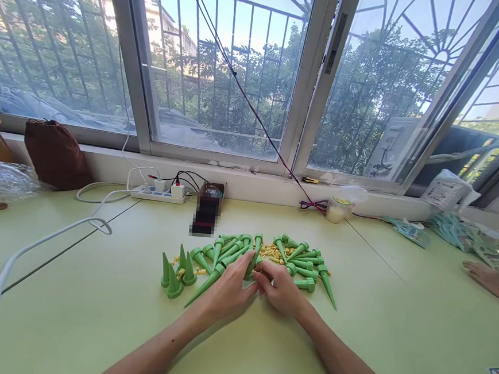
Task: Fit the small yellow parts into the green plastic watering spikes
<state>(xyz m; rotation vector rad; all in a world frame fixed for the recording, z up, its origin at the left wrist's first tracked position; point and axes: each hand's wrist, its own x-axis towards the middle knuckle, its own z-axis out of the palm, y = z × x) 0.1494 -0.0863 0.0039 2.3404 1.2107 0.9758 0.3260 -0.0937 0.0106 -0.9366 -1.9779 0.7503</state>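
Near the middle of the table, my left hand (232, 286) is closed around a green plastic watering spike (252, 263), its pointed end up. My right hand (283, 290) is closed in a pinch beside that spike's lower end; what its fingertips grip is hidden. Beyond both hands lie several more green spikes (308, 265), on their sides and pointing different ways. Small yellow plastic fittings (274, 252) are heaped among them. To the left of my left hand, several spikes (175, 286) stand upright on their wide caps, with a few yellow fittings beside them.
A power strip (158, 193) with cables and a small box (214, 191) sit by the window wall. A white bent tube (33, 245) crosses the left side. A jar (339, 209) stands at the back. Another person's hand (486, 276) rests at the right, near plastic bags (453, 231).
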